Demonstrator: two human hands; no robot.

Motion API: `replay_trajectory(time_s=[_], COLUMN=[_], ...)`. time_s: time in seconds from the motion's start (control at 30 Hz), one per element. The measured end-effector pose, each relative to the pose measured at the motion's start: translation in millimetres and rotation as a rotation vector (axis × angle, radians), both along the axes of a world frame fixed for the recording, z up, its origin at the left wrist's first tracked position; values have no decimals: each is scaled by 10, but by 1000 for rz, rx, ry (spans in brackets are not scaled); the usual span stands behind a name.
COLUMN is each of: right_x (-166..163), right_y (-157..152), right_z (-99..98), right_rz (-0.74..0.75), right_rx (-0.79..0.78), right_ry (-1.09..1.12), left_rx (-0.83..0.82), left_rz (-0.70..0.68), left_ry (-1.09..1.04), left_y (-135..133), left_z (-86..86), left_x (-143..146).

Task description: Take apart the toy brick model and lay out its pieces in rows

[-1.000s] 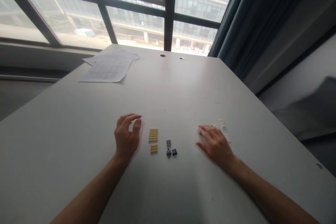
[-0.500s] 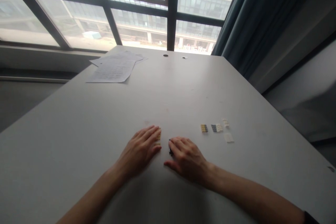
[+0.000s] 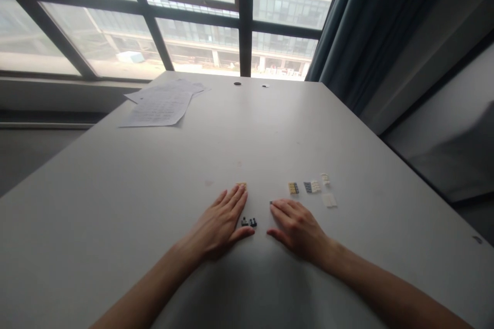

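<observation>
My left hand [image 3: 219, 223] lies flat on the white table [image 3: 116, 205], fingers stretched out over the tan plates; only a tan edge [image 3: 241, 184] shows past its fingertips. Two small dark bricks [image 3: 249, 222] sit beside its thumb. My right hand [image 3: 299, 229] also lies flat, fingers spread, its fingertips on a small dark piece [image 3: 270, 202]. To the right lie a tan brick [image 3: 293, 188], a grey and cream pair [image 3: 312, 186] and white pieces [image 3: 328, 199], apart from both hands.
Printed paper sheets [image 3: 158, 105] lie at the far left of the table. Two cable holes [image 3: 237, 84] sit near the far edge by the window. A dark curtain [image 3: 355, 36] hangs at the right. The table's right edge runs close to the white pieces.
My right hand went from the right-hand pieces to the dark bricks, then slid right with one dark piece. My left hand flattened onto the tan plates and pushed them a little farther away.
</observation>
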State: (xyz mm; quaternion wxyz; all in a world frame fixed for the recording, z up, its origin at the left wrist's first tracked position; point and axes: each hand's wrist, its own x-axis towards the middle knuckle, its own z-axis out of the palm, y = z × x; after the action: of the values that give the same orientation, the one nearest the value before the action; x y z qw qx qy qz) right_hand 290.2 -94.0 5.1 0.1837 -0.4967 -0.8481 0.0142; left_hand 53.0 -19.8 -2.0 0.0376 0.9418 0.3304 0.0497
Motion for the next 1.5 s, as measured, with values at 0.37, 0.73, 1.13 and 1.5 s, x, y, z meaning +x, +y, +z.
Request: replay_trajectory(time_s=[0.37, 0.73, 1.13, 1.5], right_x=[622, 633, -96, -537], right_y=[-255, -257, -307, -138], right_z=[-40, -46, -15, -81], right_rz=[-148, -123, 138, 231], right_rx=[41, 115, 41, -8], right_ry=[-52, -36, 49, 2], left_rx=[-66, -65, 80, 61], left_rz=[-10, 6, 18, -67], left_ry=[-40, -101, -85, 0], left_y=[-123, -133, -531, -588], left_z=[37, 351, 42, -115], left_x=[947, 664, -708, -486])
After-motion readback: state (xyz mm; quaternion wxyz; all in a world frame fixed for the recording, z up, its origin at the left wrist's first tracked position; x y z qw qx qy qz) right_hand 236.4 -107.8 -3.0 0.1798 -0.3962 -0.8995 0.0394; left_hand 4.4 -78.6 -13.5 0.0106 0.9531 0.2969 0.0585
